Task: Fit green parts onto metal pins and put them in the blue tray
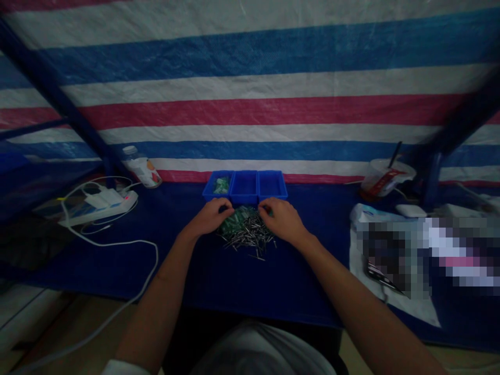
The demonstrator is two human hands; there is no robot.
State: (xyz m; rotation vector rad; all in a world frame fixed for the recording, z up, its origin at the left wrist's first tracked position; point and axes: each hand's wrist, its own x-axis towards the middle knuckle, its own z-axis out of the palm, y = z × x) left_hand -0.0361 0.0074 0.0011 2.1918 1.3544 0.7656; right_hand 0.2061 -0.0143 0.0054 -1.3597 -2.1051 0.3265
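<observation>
A mixed pile of thin silver metal pins (253, 234) and small green pieces (234, 221) lies on the blue table. At its left edge is my left hand (211, 216), fingers curled in and thumb close to the forefinger over the green pieces. My right hand (285, 219) is at the right edge, with thumb and fingertips drawn together by the pins. What either hand pinches, if anything, is too small and dark to make out. Just behind the pile stands a blue three-part tray (245, 198). Its left compartment holds pale green pieces (221, 185).
A bottle (144, 167) and a white power strip (105, 205) with looping cables stand left. On the right are a plastic cup (385, 179) with a straw and a white plastic bag (359, 250) under a phone. A striped tarp (250, 112) hangs behind the table.
</observation>
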